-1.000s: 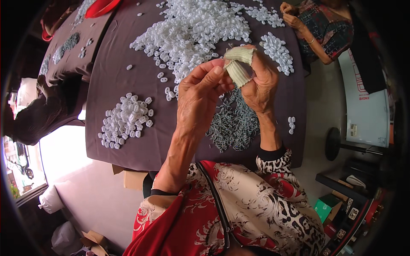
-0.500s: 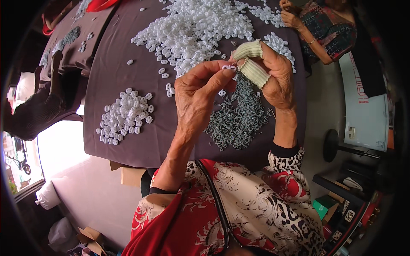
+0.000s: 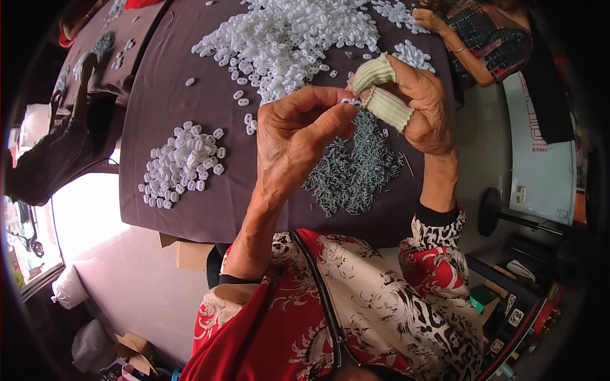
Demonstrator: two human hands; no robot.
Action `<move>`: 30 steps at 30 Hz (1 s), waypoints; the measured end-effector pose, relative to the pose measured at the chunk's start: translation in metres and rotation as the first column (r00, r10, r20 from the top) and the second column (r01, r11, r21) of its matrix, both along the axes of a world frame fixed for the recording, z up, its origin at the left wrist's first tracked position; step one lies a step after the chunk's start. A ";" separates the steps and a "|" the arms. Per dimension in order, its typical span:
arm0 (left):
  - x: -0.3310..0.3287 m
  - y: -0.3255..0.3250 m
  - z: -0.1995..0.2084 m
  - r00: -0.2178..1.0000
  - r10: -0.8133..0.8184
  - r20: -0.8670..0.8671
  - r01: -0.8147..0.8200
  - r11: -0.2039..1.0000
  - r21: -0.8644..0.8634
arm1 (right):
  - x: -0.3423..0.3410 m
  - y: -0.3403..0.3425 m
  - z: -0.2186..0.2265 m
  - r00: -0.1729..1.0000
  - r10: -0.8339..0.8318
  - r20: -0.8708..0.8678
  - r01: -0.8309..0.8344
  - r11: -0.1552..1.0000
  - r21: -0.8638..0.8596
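My left hand (image 3: 289, 130) pinches a small white plastic piece (image 3: 351, 101) between thumb and forefinger, above the table. My right hand (image 3: 429, 105) meets it from the other side. Cream ribbed knit sleeves (image 3: 389, 109) cover its thumb and forefinger, whose tips close together at the piece; whatever they hold is too small to make out. Beneath both hands spreads a pile of thin grey-green metal pins or screws (image 3: 356, 178). Left of my left forearm lies a small heap of white two-holed pieces (image 3: 184, 162). A much larger heap of white pieces (image 3: 292, 38) covers the far middle.
A dark cloth covers the table (image 3: 248, 197). At the far right a co-worker's hand (image 3: 431, 22) is at more white pieces (image 3: 413, 56). Another person's arm (image 3: 82, 95) reaches over a second table at left. A cardboard box (image 3: 194, 255) stands under the near edge.
The white piece in my left hand has tipped from showing its holes to nearly edge-on. My right hand has shifted slightly right. The co-worker's hand at far right has come down to the pieces.
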State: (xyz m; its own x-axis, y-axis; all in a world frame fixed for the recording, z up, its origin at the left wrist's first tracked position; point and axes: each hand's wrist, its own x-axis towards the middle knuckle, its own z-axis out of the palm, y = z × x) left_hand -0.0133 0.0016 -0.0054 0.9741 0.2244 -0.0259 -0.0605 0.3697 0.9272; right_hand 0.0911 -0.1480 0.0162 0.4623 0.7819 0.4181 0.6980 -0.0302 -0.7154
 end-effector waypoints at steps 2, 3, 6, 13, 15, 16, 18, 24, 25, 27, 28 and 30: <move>0.000 0.001 0.000 1.000 -0.011 -0.004 0.011 1.000 0.004 | 0.000 0.000 0.001 1.000 0.011 0.004 -0.011 0.999 -0.037; 0.000 0.002 0.000 1.000 -0.017 -0.019 0.018 1.000 0.015 | 0.000 0.000 0.001 1.000 0.019 -0.002 -0.019 0.999 -0.040; 0.000 0.001 0.003 0.998 -0.029 -0.048 0.031 0.998 0.049 | 0.004 -0.004 -0.001 0.996 0.058 0.074 -0.055 0.997 -0.047; 0.000 0.001 0.000 0.999 -0.026 -0.042 0.024 0.999 -0.048 | 0.009 -0.004 0.000 0.968 0.131 0.213 -0.124 0.991 -0.048; 0.000 0.000 -0.001 0.998 -0.021 -0.056 0.017 0.997 -0.072 | 0.009 -0.004 -0.002 0.967 0.120 0.225 -0.113 0.993 -0.043; 0.000 0.000 -0.001 0.997 -0.018 -0.070 0.011 0.995 -0.096 | 0.009 -0.004 -0.002 0.965 0.108 0.238 -0.102 0.994 -0.039; 0.000 0.000 -0.003 0.997 -0.019 -0.070 0.010 0.992 -0.123 | 0.008 -0.005 -0.003 0.967 0.085 0.239 -0.074 0.996 -0.054; 0.001 -0.001 -0.003 0.998 -0.003 -0.061 -0.007 0.987 -0.158 | 0.007 -0.003 -0.003 0.970 0.083 0.229 -0.073 0.996 -0.052; 0.001 -0.001 -0.003 0.998 0.005 -0.061 -0.015 0.987 -0.158 | 0.005 -0.003 -0.001 0.969 0.062 0.240 -0.047 0.997 -0.069; 0.001 -0.001 -0.002 0.998 0.005 -0.060 -0.015 0.987 -0.161 | 0.003 -0.002 0.000 0.969 0.043 0.241 -0.028 0.997 -0.065; 0.001 -0.001 -0.002 0.998 0.004 -0.058 -0.013 0.986 -0.164 | 0.002 -0.002 0.000 0.970 0.022 0.244 -0.008 0.998 -0.061; 0.000 -0.001 0.000 0.998 0.010 -0.055 -0.019 0.987 -0.162 | 0.001 -0.001 0.003 0.971 0.022 0.239 -0.005 0.997 -0.074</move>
